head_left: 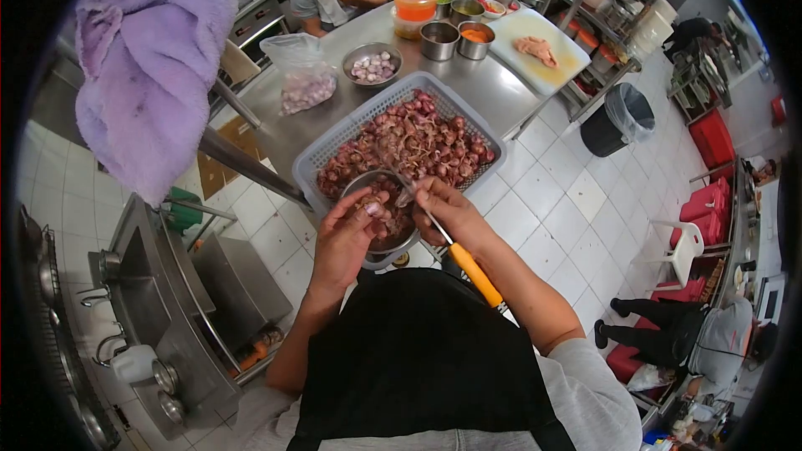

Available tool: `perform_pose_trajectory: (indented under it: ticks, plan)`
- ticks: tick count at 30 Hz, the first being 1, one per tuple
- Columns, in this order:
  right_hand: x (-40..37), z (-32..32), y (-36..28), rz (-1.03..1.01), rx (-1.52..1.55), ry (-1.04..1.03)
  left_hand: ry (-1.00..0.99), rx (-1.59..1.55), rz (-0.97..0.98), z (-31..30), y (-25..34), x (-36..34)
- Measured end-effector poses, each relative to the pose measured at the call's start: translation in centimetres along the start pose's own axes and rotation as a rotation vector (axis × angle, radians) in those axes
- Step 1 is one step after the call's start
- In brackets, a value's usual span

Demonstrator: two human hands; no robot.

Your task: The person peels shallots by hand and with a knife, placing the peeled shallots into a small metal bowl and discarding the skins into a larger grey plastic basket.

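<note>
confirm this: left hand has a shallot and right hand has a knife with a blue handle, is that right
Not quite: the head view shows that the knife has a yellow-orange handle, not blue. The left hand does have a shallot and the right hand has the knife.

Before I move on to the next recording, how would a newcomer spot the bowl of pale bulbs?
Find the steel table and the big grey basket of reddish bulbs. Past the basket's far side, beside a clear plastic bag, sits the bowl. Unlike the nearby metal pots, it holds pale pinkish-white bulbs.
</note>
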State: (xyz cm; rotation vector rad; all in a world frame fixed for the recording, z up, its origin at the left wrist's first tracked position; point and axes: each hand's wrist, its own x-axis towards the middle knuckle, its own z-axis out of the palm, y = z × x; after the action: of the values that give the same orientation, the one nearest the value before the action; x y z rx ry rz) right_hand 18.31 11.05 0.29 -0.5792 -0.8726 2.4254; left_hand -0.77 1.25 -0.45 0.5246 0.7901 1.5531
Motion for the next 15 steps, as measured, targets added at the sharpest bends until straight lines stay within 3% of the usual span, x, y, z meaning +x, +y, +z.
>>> perform_pose_trajectory:
  ticks: [3,6,15]
  plan:
    - [0.5,-0.7,1.0,0.035,-0.323,0.086,0.028,-0.098,-0.008,-0.7,-0.2,0.3]
    - [0.4,0.0,1.8,-0.075,-0.388,0.099,0.061,-0.104,-0.01,-1.1,-0.5,0.5]
    - [-1.2,3.4,0.2,-0.135,-0.576,-0.019,0.045,0.008,0.108,-0.7,-0.9,0.6]
